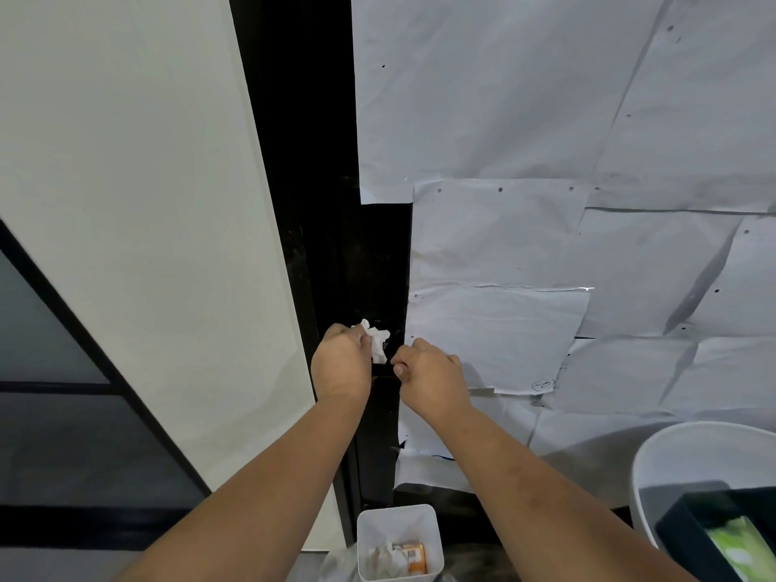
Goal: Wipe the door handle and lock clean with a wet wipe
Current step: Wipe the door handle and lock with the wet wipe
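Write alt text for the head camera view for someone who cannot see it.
A person's left hand presses a crumpled white wipe against a black door handle, while the right hand grips the handle from the other side. The door is covered with taped white paper; a small white bin stands on the floor below.

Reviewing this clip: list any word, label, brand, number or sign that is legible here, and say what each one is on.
Circled pen mark on the lower paper sheet taped to the door: seems to read "-0", too small to be sure.
Orange packet in the small white bin: has a printed label, too blurred to read.
Green pack in the black box at lower right: print blurred, unreadable.
Nothing else bears text.
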